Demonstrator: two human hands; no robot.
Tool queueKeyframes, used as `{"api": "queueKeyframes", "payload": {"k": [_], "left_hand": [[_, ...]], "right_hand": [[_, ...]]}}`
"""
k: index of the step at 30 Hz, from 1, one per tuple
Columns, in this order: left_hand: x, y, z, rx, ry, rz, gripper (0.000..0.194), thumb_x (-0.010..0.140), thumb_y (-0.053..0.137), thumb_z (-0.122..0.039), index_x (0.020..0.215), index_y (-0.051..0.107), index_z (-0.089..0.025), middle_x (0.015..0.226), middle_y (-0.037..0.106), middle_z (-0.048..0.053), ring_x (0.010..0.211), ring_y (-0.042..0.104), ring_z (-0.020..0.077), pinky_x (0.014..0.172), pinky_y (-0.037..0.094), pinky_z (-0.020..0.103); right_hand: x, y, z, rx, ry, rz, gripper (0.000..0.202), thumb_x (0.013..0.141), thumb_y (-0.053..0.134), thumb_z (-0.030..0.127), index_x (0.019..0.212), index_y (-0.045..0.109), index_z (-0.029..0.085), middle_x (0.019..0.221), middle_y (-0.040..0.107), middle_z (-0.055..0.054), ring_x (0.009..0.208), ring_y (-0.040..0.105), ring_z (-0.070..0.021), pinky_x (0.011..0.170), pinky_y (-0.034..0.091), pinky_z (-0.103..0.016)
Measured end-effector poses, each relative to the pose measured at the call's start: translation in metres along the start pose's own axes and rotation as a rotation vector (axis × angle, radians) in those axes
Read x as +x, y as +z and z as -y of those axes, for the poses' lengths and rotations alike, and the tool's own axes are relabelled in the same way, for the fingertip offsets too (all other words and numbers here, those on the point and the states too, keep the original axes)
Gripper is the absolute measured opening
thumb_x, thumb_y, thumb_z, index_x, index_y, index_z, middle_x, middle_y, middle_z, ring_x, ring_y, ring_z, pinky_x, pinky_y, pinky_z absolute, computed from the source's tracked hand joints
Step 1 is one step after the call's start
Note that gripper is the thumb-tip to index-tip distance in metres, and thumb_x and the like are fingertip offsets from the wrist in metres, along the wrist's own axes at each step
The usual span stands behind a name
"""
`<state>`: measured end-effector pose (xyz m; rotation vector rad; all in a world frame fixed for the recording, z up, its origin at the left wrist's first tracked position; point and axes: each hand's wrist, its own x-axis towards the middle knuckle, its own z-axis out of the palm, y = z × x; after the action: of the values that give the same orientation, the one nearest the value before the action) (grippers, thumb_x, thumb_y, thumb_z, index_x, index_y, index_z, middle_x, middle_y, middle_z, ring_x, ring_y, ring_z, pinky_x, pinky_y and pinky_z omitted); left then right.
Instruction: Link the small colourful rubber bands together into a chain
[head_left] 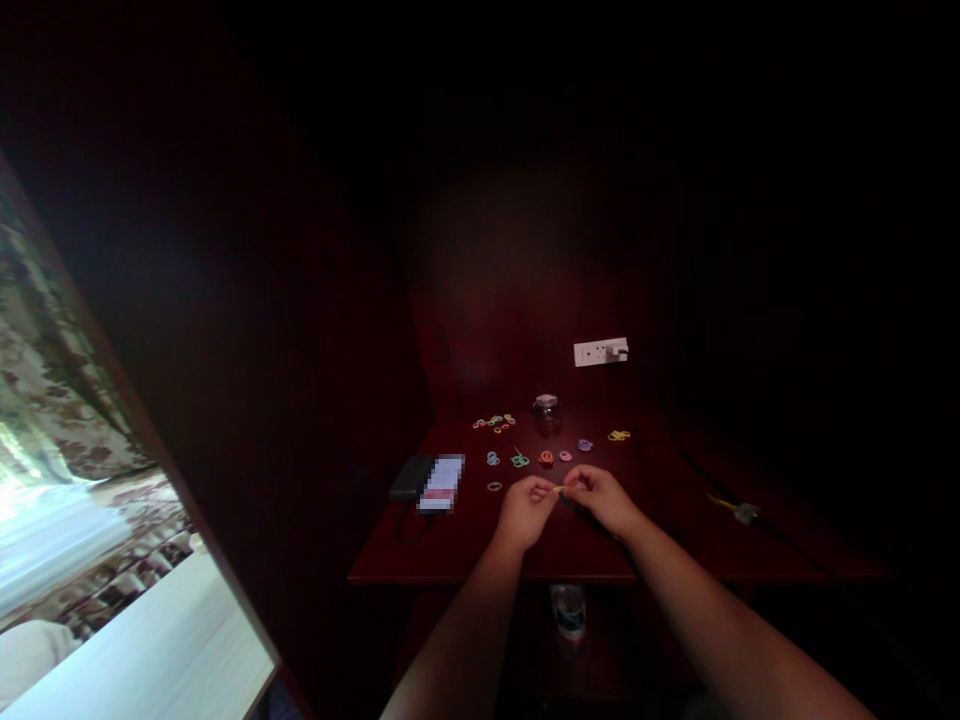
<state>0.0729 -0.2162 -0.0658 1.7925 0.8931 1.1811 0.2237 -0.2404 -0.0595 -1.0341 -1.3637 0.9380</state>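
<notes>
My left hand and my right hand meet over the dark red table, both pinching a small yellow band between their fingertips. Just beyond them lie small piles of coloured bands: blue, green, red-orange, pink and purple. A yellow pile sits farther right. One greyish band lies alone to the left of my left hand. Several mixed bands are scattered at the back left.
A clear jar stands at the back, below a wall socket. At the left are a black case and a phone. A cable with a connector lies at the right. A bottle is under the table edge.
</notes>
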Motion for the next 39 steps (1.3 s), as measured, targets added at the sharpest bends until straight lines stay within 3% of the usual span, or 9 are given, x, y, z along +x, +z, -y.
{"api": "queueKeyframes", "payload": {"k": [12, 27, 32, 39], "left_hand": [[0.001, 0.001, 0.004, 0.013, 0.040, -0.012, 0.010, 0.069, 0.059, -0.020, 0.075, 0.059, -0.012, 0.068, 0.060, 0.004, 0.062, 0.053, 0.0096, 0.059, 0.042, 0.020], [0.001, 0.000, 0.002, 0.032, 0.047, -0.018, 0.008, 0.067, 0.058, -0.019, 0.072, 0.057, -0.012, 0.066, 0.057, 0.001, 0.060, 0.050, 0.0092, 0.058, 0.040, 0.021], [0.000, 0.000, 0.001, 0.053, 0.054, -0.014, 0.008, 0.068, 0.058, -0.020, 0.072, 0.057, -0.013, 0.066, 0.057, 0.001, 0.061, 0.049, 0.0094, 0.059, 0.039, 0.021], [-0.002, 0.000, -0.004, 0.033, 0.035, -0.021, 0.009, 0.069, 0.058, -0.022, 0.072, 0.057, -0.013, 0.066, 0.057, 0.001, 0.061, 0.049, 0.0094, 0.059, 0.039, 0.021]], "right_hand": [[0.002, 0.000, -0.004, 0.000, 0.016, 0.048, 0.031, 0.057, 0.070, 0.035, 0.076, 0.058, 0.014, 0.062, 0.058, 0.000, 0.054, 0.048, -0.0097, 0.053, 0.035, -0.022], [0.003, -0.001, -0.007, -0.086, -0.020, 0.084, 0.024, 0.063, 0.065, 0.034, 0.073, 0.057, 0.014, 0.051, 0.047, 0.004, 0.047, 0.038, -0.0069, 0.046, 0.027, -0.020], [0.006, -0.004, -0.013, -0.153, -0.050, 0.058, 0.018, 0.064, 0.063, 0.029, 0.072, 0.058, 0.013, 0.054, 0.050, 0.003, 0.048, 0.040, -0.0076, 0.047, 0.027, -0.020], [0.006, -0.003, -0.012, -0.169, -0.023, 0.046, 0.023, 0.065, 0.063, 0.034, 0.073, 0.061, 0.013, 0.057, 0.055, 0.001, 0.050, 0.042, -0.0087, 0.048, 0.030, -0.021]]}}
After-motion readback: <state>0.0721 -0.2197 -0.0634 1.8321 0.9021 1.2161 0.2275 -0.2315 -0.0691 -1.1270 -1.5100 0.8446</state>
